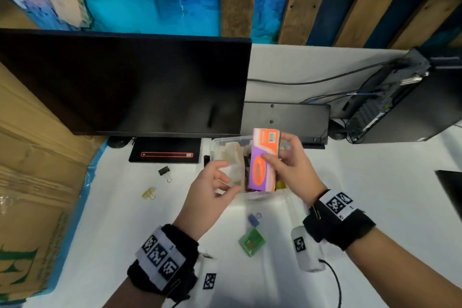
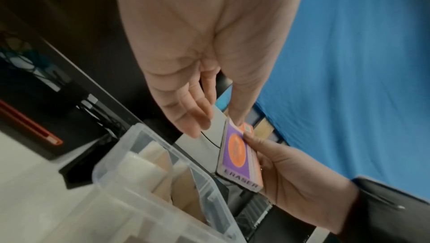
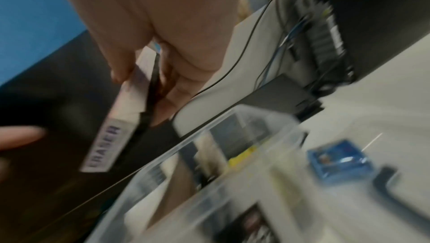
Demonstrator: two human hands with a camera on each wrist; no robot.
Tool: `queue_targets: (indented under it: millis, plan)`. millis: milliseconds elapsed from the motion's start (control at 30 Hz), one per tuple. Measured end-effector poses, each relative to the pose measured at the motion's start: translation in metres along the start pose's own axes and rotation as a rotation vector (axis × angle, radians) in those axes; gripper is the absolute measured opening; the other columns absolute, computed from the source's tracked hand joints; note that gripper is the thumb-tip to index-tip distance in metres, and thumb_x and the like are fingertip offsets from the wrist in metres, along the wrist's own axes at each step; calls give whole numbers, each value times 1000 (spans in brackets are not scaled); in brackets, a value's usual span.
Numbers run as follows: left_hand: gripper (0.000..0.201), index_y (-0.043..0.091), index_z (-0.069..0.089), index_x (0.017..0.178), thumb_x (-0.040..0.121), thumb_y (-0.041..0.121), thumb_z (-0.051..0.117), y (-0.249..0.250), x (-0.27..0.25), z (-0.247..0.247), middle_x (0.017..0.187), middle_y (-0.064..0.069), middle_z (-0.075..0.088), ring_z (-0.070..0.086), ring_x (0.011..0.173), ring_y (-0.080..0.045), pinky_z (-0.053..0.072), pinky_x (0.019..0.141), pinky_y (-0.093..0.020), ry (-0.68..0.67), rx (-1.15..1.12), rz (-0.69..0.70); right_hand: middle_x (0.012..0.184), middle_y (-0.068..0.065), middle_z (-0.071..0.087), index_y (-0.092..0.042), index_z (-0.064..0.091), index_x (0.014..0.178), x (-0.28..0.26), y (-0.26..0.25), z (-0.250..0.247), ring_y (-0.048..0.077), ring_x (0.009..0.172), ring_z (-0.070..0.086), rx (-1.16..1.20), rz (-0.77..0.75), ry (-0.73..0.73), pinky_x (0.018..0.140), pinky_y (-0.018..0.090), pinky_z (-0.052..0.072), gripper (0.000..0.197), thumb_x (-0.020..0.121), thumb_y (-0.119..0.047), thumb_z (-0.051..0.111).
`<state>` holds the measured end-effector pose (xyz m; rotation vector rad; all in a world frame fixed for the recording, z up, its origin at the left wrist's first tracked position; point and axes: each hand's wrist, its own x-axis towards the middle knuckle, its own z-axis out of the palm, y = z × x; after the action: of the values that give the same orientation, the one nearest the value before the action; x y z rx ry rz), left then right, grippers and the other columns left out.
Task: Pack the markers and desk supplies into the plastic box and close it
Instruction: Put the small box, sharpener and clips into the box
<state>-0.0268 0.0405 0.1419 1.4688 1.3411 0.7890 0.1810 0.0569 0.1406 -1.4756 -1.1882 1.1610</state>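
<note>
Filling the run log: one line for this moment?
right hand: holds eraser pack over plastic box | left hand: open, beside box | lid: off

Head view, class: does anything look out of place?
Yes. Loose binder clips, black, gold and blue, lie scattered on the white desk outside the plastic box.

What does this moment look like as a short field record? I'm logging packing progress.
held item: purple and orange eraser pack, over the box
right hand: grips the pack
left hand: open, at the box's near-left rim, holding nothing
container: clear plastic box, lid off, partly filled
loose on table: black binder clip, blue binder clip, green plastic case
</note>
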Motion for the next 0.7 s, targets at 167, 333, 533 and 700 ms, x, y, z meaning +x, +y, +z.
queue_targets:
  millis: [167, 333, 533, 700]
  plan:
    - [19, 29, 64, 94, 77, 28, 71, -19, 3, 21, 84, 4, 67, 64, 79, -6, 48, 67, -11, -188, 102, -27, 96, -6, 63, -23, 40, 132, 43, 20, -53, 15, 90, 64, -397, 50, 155, 73, 32, 54, 52, 87, -31, 65]
    - [17, 25, 66, 91, 77, 34, 71, -43, 4, 29, 83, 1, 70, 63, 82, -7, 49, 70, -13, -336, 191, -124, 87, -3, 64, -19, 43, 124, 69, 42, -48, 23, 89, 65, -627, 145, 35, 80, 37, 53, 46, 86, -33, 65]
    - [20, 22, 66, 93, 78, 34, 70, -73, 8, 48, 86, 2, 70, 62, 77, -7, 45, 67, -6, -389, 270, -227, 130, 12, 39, -17, 51, 125, 74, 57, -30, 30, 93, 62, -841, 102, -32, 91, 33, 50, 38, 88, -9, 57]
    - [27, 28, 61, 97, 74, 37, 72, -94, 9, 71, 101, -2, 67, 64, 90, -15, 53, 83, -27, -442, 352, -295, 121, 7, 47, -22, 57, 117, 67, 56, -64, 27, 91, 61, -796, 5, 80, 84, 38, 53, 28, 89, -23, 54]
